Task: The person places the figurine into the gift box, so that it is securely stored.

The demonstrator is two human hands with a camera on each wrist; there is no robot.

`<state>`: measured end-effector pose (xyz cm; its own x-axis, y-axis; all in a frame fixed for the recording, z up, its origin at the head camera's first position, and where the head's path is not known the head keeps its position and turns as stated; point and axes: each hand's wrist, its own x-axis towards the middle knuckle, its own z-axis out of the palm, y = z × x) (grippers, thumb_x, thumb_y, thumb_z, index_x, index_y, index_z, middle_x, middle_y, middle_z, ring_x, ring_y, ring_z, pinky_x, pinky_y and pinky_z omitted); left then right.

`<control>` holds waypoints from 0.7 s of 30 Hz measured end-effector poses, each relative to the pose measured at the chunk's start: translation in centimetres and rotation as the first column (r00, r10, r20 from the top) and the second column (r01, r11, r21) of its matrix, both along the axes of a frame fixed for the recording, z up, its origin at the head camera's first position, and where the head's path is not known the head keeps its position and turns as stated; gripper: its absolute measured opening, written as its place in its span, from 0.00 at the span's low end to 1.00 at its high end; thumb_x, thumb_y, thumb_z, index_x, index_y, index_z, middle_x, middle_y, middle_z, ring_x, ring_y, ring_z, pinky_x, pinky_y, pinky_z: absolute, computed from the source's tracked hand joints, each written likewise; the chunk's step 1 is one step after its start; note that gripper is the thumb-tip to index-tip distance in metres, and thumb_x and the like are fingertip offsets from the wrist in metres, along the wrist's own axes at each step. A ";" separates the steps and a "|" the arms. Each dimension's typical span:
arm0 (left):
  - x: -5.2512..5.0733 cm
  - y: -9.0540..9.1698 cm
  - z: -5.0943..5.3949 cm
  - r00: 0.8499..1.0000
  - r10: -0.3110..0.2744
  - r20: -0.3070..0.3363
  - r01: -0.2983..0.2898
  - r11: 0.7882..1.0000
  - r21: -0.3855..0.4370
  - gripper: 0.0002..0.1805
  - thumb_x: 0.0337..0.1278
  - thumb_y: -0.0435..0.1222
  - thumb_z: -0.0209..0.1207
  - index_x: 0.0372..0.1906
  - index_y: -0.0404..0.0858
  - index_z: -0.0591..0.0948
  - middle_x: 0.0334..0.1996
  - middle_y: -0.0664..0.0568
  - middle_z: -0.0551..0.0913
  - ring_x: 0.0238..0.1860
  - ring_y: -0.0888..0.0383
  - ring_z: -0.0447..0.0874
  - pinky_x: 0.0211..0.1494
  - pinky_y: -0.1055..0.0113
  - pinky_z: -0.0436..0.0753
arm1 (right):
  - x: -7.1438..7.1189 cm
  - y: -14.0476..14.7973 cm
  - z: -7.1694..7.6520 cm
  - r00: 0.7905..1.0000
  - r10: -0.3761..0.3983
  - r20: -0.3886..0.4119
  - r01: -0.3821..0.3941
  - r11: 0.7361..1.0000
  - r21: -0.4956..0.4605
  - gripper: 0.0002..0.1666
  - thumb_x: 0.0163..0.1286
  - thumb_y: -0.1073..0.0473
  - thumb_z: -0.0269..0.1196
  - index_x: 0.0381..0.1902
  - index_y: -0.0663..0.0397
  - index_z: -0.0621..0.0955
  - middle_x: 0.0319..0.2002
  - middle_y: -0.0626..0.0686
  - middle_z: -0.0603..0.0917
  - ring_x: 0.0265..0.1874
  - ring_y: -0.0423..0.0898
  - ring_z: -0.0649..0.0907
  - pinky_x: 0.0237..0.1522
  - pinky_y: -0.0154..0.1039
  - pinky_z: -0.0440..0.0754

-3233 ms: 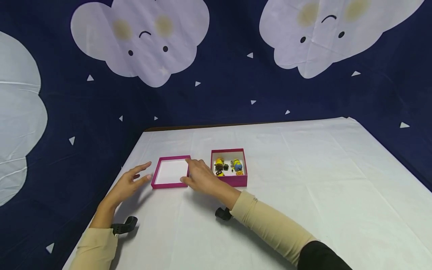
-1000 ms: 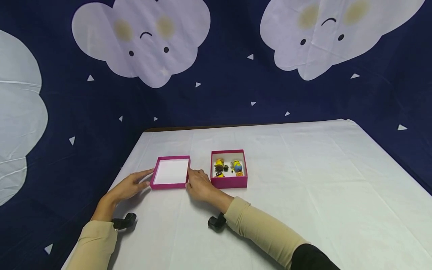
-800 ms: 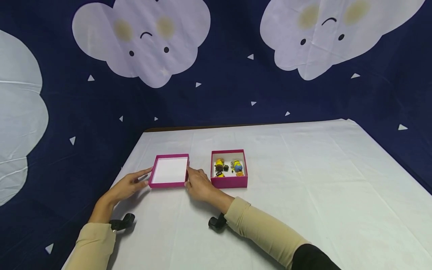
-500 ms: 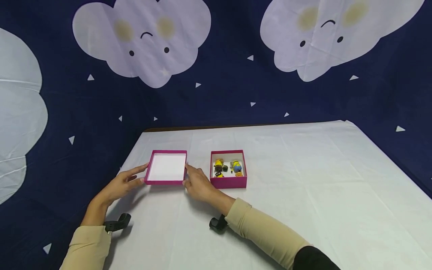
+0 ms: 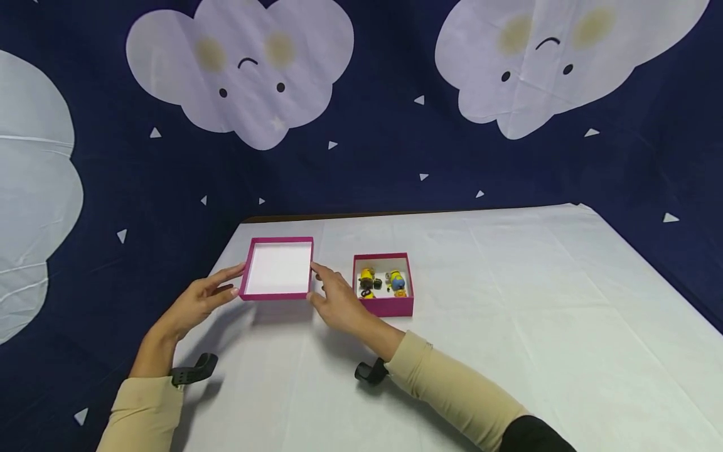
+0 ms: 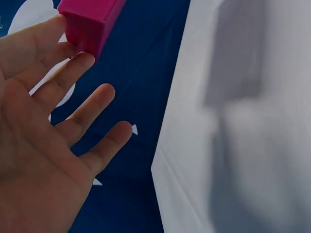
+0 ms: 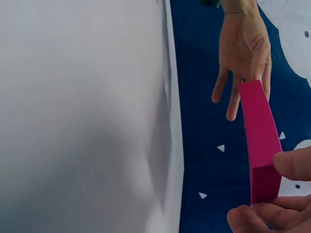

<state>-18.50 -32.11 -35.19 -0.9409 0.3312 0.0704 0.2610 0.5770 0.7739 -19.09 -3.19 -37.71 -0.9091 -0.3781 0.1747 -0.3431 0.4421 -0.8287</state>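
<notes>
A shallow pink box lid [image 5: 279, 270] with a white inside is raised off the table, its inner side facing the head camera. My left hand [image 5: 192, 304] pinches its left edge by thumb and fingertips; in the left wrist view the outer fingers spread away from the lid's pink corner [image 6: 92, 24]. At the opposite edge my right hand [image 5: 346, 309] pinches the lid, thumb on the near wall in the right wrist view. Just beyond that hand stands the pink box [image 5: 390, 307], uncovered, with several small yellow toy figures [image 5: 397, 279] lying inside.
A white cloth covers the table [image 5: 508, 326]. Its back edge meets a dark blue curtain [image 5: 384, 163] printed with clouds and triangles. Both wrists carry black cameras [image 5: 194, 369]. The right forearm crosses in front of the pink box.
The lid lay on the table with both hands apart from it or only beside it; the hands have since taken hold and lifted it up and slightly left. The box stays put.
</notes>
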 end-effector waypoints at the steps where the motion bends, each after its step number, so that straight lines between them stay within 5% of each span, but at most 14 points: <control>1: 0.0 0.2 0.1 1.000 0.000 -0.002 0.000 1.000 0.010 0.30 0.65 0.41 0.54 0.70 0.42 0.63 0.70 0.39 0.63 0.70 0.39 0.55 0.64 0.64 0.73 | -0.1 0.2 0.1 1.000 -0.004 0.004 0.004 1.000 -0.007 0.35 0.68 0.60 0.57 0.71 0.53 0.61 0.62 0.61 0.73 0.56 0.57 0.77 0.57 0.48 0.77; 5: -0.2 0.9 0.3 1.000 -0.019 -0.009 0.020 0.997 0.070 0.31 0.66 0.40 0.53 0.72 0.43 0.60 0.70 0.37 0.62 0.71 0.39 0.54 0.65 0.38 0.65 | -0.3 1.0 0.6 1.000 -0.013 0.017 0.014 0.999 -0.030 0.36 0.68 0.60 0.58 0.71 0.49 0.60 0.64 0.60 0.72 0.57 0.59 0.77 0.58 0.49 0.77; 7: -0.4 1.3 0.4 1.000 -0.026 -0.014 0.028 0.995 0.092 0.31 0.67 0.39 0.52 0.72 0.43 0.60 0.70 0.37 0.62 0.70 0.40 0.55 0.65 0.42 0.68 | -0.4 1.5 0.8 1.000 -0.014 0.025 0.015 0.999 -0.041 0.36 0.68 0.59 0.58 0.72 0.48 0.60 0.65 0.60 0.71 0.58 0.59 0.77 0.59 0.50 0.76; 13: -1.1 2.8 0.6 0.999 -0.043 0.003 0.042 0.982 0.181 0.31 0.67 0.39 0.53 0.72 0.44 0.59 0.71 0.38 0.60 0.70 0.41 0.57 0.57 0.80 0.71 | -0.8 3.1 1.4 1.000 -0.024 -0.010 0.023 0.996 -0.083 0.36 0.66 0.62 0.59 0.71 0.50 0.61 0.65 0.62 0.70 0.59 0.60 0.76 0.60 0.53 0.75; 21: -2.0 5.4 0.8 1.000 0.008 0.006 -0.010 0.976 0.216 0.32 0.63 0.41 0.57 0.71 0.43 0.62 0.70 0.40 0.63 0.54 0.63 0.76 0.52 0.82 0.75 | -1.5 5.4 1.9 0.997 -0.052 -0.064 0.045 0.994 -0.104 0.37 0.64 0.63 0.59 0.70 0.47 0.63 0.62 0.60 0.72 0.57 0.58 0.77 0.59 0.52 0.75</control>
